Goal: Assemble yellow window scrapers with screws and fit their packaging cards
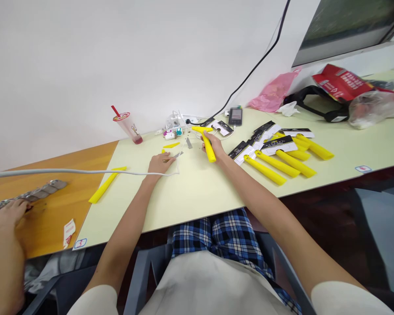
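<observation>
My right hand [214,145] is wrapped round a yellow scraper [210,151], its T-shaped head raised above the table. On the left, my left hand [161,163] rests low over the tabletop with fingers pinched on a thin grey blade [177,154], whose end shows past the fingertips. Another flat grey blade [188,143] lies between the two hands. Just beyond my left hand is a small yellow plastic piece [171,145]. A yellow handle [107,186] lies farther left, under a white cable.
Several yellow scrapers with black-and-white cards [282,162] lie at the right. A cup with a red straw [129,128] stands against the wall. A white cable [85,172] crosses toward my left hand. Another person's hand [11,213] is on the wooden table [52,218].
</observation>
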The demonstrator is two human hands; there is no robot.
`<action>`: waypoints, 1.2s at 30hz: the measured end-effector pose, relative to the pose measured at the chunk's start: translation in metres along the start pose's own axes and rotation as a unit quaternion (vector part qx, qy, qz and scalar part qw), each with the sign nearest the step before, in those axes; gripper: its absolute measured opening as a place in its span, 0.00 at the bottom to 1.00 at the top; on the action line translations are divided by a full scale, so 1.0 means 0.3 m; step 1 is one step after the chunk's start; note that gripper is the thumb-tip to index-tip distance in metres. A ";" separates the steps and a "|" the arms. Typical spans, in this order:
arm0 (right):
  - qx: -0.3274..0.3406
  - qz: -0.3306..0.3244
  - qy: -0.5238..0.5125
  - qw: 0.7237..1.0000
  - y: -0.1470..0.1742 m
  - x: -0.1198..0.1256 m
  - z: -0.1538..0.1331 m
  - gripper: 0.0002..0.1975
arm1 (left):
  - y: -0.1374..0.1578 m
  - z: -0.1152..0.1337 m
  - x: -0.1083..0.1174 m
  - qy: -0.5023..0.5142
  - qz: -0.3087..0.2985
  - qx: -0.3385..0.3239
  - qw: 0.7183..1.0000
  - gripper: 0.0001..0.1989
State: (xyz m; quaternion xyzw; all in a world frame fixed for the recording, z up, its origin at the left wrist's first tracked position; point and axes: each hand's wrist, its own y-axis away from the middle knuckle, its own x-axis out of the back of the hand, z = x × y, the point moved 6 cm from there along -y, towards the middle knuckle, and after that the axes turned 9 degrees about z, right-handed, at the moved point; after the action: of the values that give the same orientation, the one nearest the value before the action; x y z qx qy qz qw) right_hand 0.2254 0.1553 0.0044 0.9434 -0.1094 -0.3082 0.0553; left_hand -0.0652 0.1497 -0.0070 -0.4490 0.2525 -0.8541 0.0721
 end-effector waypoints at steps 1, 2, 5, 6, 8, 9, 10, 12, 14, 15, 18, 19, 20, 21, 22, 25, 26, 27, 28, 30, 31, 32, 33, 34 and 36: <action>-0.002 -0.001 0.003 1.000 0.001 -0.001 0.001 0.22 | -0.002 -0.005 0.011 0.013 0.015 0.011 1.000 0.08; -0.004 -0.003 0.005 1.000 0.002 -0.002 0.002 0.22 | -0.003 -0.008 0.021 0.027 0.030 0.019 0.999 0.08; -0.009 -0.005 0.012 1.000 0.005 -0.003 0.007 0.23 | 0.002 -0.018 0.041 0.087 0.065 0.055 0.992 0.12; -0.008 -0.004 0.014 1.000 0.005 -0.003 0.008 0.24 | 0.005 -0.022 0.043 0.111 0.071 0.074 0.988 0.18; -0.006 -0.003 0.019 1.000 0.006 -0.003 0.010 0.23 | 0.012 -0.030 0.038 0.155 0.064 0.110 0.980 0.26; -0.006 -0.003 0.021 1.000 0.006 -0.003 0.011 0.22 | 0.014 -0.030 0.033 0.170 0.051 0.121 0.977 0.28; -0.006 -0.003 0.023 1.000 0.006 -0.004 0.012 0.22 | 0.016 -0.027 0.028 0.179 0.035 0.124 0.975 0.27; -0.007 -0.001 0.029 1.000 0.007 -0.004 0.014 0.21 | 0.016 -0.013 0.024 0.182 0.006 0.109 0.977 0.25; -0.010 0.001 0.034 0.999 0.007 -0.005 0.016 0.22 | 0.016 0.006 0.028 0.163 -0.007 0.081 0.983 0.24; -0.011 0.000 0.036 0.999 0.008 -0.006 0.017 0.22 | 0.015 0.014 0.033 0.147 -0.008 0.069 0.987 0.24; -0.013 -0.004 0.038 0.999 0.009 -0.011 0.020 0.24 | 0.012 0.027 0.042 0.081 -0.002 0.062 0.995 0.24; -0.012 -0.005 0.038 0.999 0.009 -0.011 0.021 0.24 | 0.011 0.027 0.044 0.056 -0.001 0.071 0.996 0.23; -0.012 -0.004 0.037 0.999 0.008 -0.012 0.021 0.24 | 0.010 0.025 0.044 0.034 -0.003 0.084 0.996 0.21; -0.012 -0.004 0.036 0.999 0.008 -0.011 0.022 0.24 | 0.008 0.022 0.043 0.017 -0.009 0.097 0.995 0.19; -0.013 -0.003 0.036 0.999 0.007 -0.011 0.023 0.24 | 0.007 0.019 0.041 0.007 -0.017 0.109 0.994 0.17; -0.014 -0.006 0.036 0.999 0.006 -0.011 0.024 0.23 | 0.005 0.012 0.042 0.004 -0.036 0.124 0.992 0.15; -0.014 -0.006 0.036 0.999 0.005 -0.011 0.024 0.23 | 0.004 0.010 0.046 0.007 -0.036 0.124 0.992 0.15; -0.013 -0.006 0.036 0.999 0.005 -0.011 0.024 0.23 | 0.004 0.007 0.050 0.012 -0.034 0.124 0.992 0.16; -0.013 -0.005 0.037 0.999 0.005 -0.010 0.024 0.23 | 0.004 0.003 0.055 0.018 -0.030 0.124 0.992 0.16; -0.012 -0.004 0.042 0.999 0.004 -0.010 0.025 0.23 | 0.004 -0.006 0.061 0.031 -0.027 0.126 0.991 0.18; -0.012 -0.003 0.044 0.999 0.004 -0.011 0.025 0.23 | 0.005 -0.011 0.063 0.036 -0.028 0.127 0.991 0.18; -0.012 -0.002 0.048 0.999 0.004 -0.011 0.026 0.23 | 0.005 -0.016 0.064 0.039 -0.031 0.127 0.991 0.19; -0.012 -0.002 0.051 0.999 0.004 -0.010 0.027 0.23 | 0.005 -0.020 0.065 0.039 -0.034 0.126 0.991 0.20; -0.012 -0.001 0.055 0.998 0.004 -0.010 0.028 0.23 | 0.005 -0.023 0.066 0.037 -0.037 0.124 0.991 0.21; -0.012 0.000 0.061 0.998 0.005 -0.010 0.029 0.23 | 0.004 -0.028 0.068 0.026 -0.044 0.118 0.992 0.21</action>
State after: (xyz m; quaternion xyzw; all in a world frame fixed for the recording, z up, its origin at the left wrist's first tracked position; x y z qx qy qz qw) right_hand 0.2177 0.1542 -0.0006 0.9596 -0.1019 -0.2517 0.0731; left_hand -0.0840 0.1446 0.0033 -0.4253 0.1318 -0.8918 0.0800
